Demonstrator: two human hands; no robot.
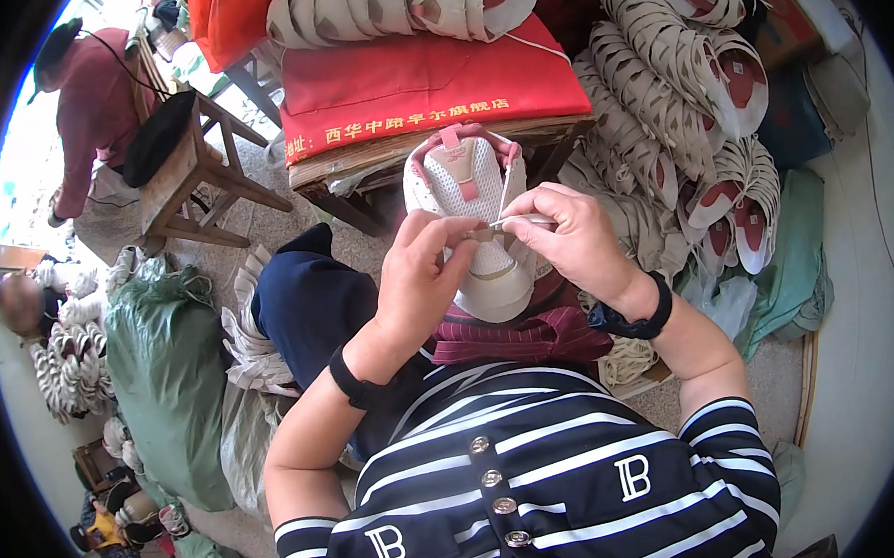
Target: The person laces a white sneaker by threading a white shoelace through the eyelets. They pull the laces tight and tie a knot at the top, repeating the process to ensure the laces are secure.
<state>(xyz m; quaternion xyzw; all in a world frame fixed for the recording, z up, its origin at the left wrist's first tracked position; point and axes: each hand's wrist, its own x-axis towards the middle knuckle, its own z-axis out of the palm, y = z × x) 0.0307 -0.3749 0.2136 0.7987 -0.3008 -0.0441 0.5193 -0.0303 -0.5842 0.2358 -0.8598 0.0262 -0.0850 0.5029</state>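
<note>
A white and beige sneaker (494,289) with pink lining stands at my lap, its toe toward me and its mesh tongue facing up. Both hands are closed over its lacing area. The thumb and forefinger of my right hand (570,232) pinch a thin white shoelace (512,220). At the lace's other end, my left hand (422,270) has its fingertips pressed together on it. My fingers cover part of the eyelets, so how the lace runs there is hidden. Maroon striped cloth (529,337) lies under the shoe.
A wooden stool (338,189) draped with red cloth (429,85) stands ahead, with nested shoes (376,13) on top. More stacked shoes (648,81) rise at right. At left are a green sack (167,381), a wooden chair (203,180) and a bending person (96,115).
</note>
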